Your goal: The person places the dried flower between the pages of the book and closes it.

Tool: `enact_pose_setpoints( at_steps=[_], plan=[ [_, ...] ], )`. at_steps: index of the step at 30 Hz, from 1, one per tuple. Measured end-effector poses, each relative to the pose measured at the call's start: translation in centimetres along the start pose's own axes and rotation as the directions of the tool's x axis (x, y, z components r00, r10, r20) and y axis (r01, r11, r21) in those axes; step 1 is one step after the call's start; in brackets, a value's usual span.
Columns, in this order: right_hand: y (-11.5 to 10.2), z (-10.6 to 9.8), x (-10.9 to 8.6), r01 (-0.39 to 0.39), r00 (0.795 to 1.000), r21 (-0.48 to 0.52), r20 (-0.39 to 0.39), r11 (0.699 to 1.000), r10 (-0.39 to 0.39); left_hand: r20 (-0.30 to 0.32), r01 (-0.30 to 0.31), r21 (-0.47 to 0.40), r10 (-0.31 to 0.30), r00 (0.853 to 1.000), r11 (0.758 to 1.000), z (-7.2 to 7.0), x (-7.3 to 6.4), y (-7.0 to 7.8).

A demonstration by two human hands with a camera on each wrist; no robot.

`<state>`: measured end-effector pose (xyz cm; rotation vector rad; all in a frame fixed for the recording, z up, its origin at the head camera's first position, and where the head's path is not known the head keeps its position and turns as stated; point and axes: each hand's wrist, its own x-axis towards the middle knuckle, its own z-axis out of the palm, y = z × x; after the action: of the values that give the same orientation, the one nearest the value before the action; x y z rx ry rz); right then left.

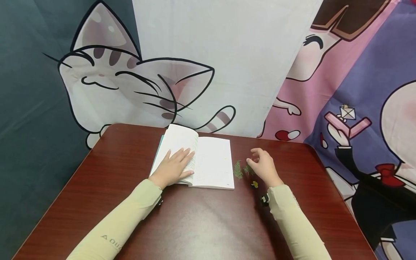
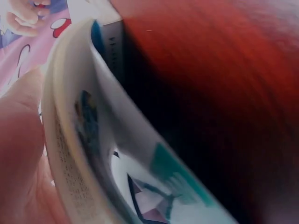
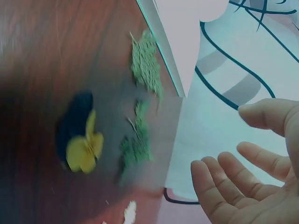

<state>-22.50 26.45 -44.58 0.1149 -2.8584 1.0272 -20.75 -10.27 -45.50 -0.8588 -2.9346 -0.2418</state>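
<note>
An open book (image 1: 213,162) lies on the table with its left-hand pages raised in a curve. My left hand (image 1: 173,167) rests on the left page, fingers straight and spread; in the left wrist view the book's page edges (image 2: 70,154) bow beside the thumb (image 2: 21,140). To the right of the book, my right hand (image 1: 264,167) hovers with relaxed, slightly bent fingers and holds nothing. Below it lie a flat green fern-like leaf (image 3: 145,63), a second green leaf sprig (image 3: 136,137) and a yellow and dark pansy-like flower (image 3: 84,149).
The brown wooden table (image 1: 208,224) extends around the book. A small pale piece (image 3: 130,212) lies beyond the leaves in the right wrist view. Behind the table's far edge hangs a cloth with a cartoon cat (image 1: 107,83).
</note>
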Motion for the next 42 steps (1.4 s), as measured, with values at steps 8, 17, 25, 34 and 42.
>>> enact_pose_setpoints(
  at_steps=[8, 17, 25, 34, 42],
  plan=[
    [-0.5, 1.5, -0.5, -0.084, 0.996, 0.042, 0.045, 0.996, 0.082, 0.115, 0.06, -0.095, -0.049, 0.992, 0.994, 0.9, -0.6, -0.8],
    [-0.9, 2.9, -0.5, -0.092, 0.993, -0.011, 0.073, 0.996, 0.093, 0.199, 0.084, -0.148, -0.053, 0.979, 0.985, 1.2, -0.6, -1.0],
    [-0.8, 3.8, -0.4, -0.134, 0.988, -0.103, 0.065, 0.986, 0.141, 0.218, 0.099, -0.181, -0.058, 0.974, 0.978, 1.2, -0.9, -1.1],
    [-1.2, 4.4, -0.1, -0.172, 0.982, -0.104, 0.067, 0.98, 0.179, 0.25, 0.117, -0.19, -0.068, 0.966, 0.975, 1.5, -0.9, -1.3],
    [-1.6, 4.8, 0.0, -0.208, 0.976, -0.072, 0.054, 0.975, 0.212, 0.25, 0.123, -0.21, -0.069, 0.966, 0.97, 1.7, -0.9, -1.4]
  ],
)
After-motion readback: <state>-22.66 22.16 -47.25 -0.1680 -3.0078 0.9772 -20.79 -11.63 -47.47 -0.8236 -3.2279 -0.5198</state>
